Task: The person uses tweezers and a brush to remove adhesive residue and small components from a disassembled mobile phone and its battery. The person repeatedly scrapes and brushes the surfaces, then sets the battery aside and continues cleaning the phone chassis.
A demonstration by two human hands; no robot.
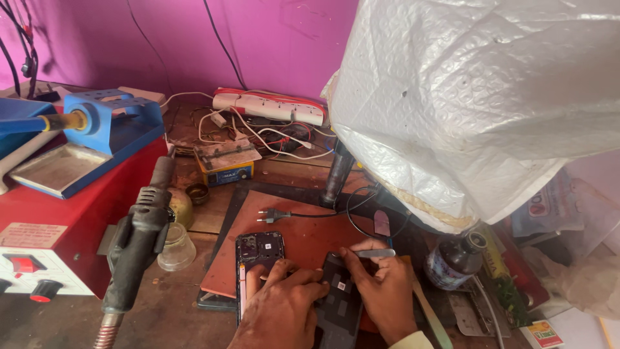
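Observation:
An opened black phone body [341,298] lies on a reddish-brown work mat [303,236]. My left hand [281,309] presses down on it from the left, fingers spread over its edge. My right hand [385,291] holds metal tweezers [374,253] whose tip points left, close to the phone's top end. A second dark phone part [259,251], with its inner side up, lies just left of my left hand on the mat.
A black hot-air gun [139,239] rests on a red station [58,232] at the left. A small glass jar [175,249], a power plug [272,215], a white power strip [268,106] and a dark bottle [454,260] stand around. A white plastic-covered object [478,97] looms at the right.

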